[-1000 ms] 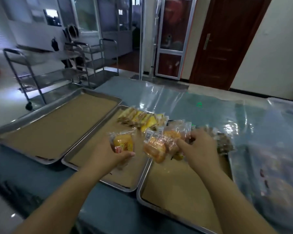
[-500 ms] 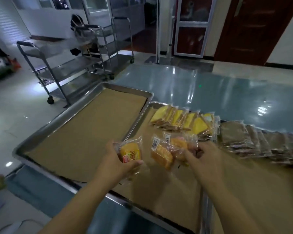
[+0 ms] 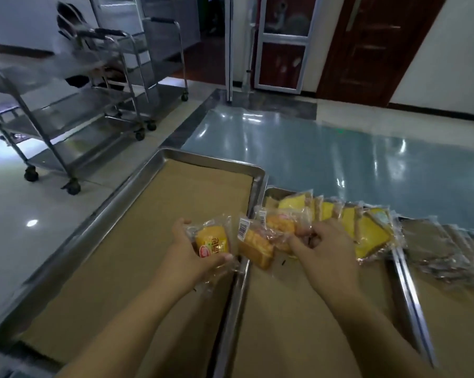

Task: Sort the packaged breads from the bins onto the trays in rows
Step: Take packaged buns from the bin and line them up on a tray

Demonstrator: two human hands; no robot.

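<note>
Left hand (image 3: 195, 257): clamped, thumb under and fingers over, on one clear-wrapped orange bun with a red label (image 3: 212, 241), held above the right rim of the left steel tray lined with brown paper (image 3: 203, 162), which carries no bread

Right hand (image 3: 326, 249): fingers closed on a bunch of clear-wrapped golden breads with barcode stickers (image 3: 260, 241), at least two, exact count unclear, over the far left corner of the middle steel tray (image 3: 237, 304)

Yellow wedge cakes in clear wrap (image 3: 366, 230): one overlapping row along the middle tray's far edge, about five, long axis left to right, just beyond the right hand

Dark flat packets (image 3: 448, 249): one row on the right tray, several, count unclear

Likely next: left bun goes down onto the left tray, directly beneath and left of that hand
</note>
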